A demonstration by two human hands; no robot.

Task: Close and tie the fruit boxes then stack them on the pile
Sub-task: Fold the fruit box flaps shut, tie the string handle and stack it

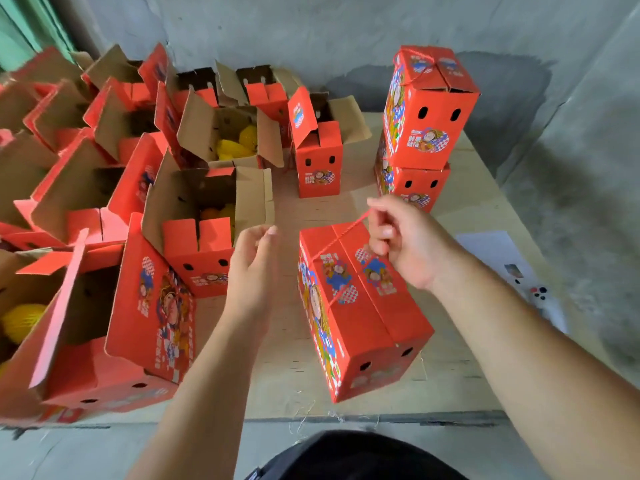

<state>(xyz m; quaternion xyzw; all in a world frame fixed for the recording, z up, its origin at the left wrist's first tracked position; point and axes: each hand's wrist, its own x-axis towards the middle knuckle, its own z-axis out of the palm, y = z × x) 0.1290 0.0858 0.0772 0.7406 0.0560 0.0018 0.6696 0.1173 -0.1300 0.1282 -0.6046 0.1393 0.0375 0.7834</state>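
Head view shows your right hand (398,242) above the far end of a closed red fruit box (360,306), which lies on the cardboard-covered bench (460,368) directly in front of you. The grip of this hand is curled: the thumb and fingers pinch a red string (341,239) that runs from the hand down across the top of the box. Your left hand (251,268) is raised just to the left of the box, not touching it. Its fingers are bent together at the tips; whether this grip has the other end of the string, I cannot tell, because the picture is blurred there. Behind the box, to the right, a pile of two tied boxes (420,133) stands near the grey wall (346,29), one on top of the other. On the left side you have many open boxes (194,216) with their flaps up, and yellow fruit (239,142) shows inside some of them. A white sheet of paper (502,258) lies at the right, near your forearm.
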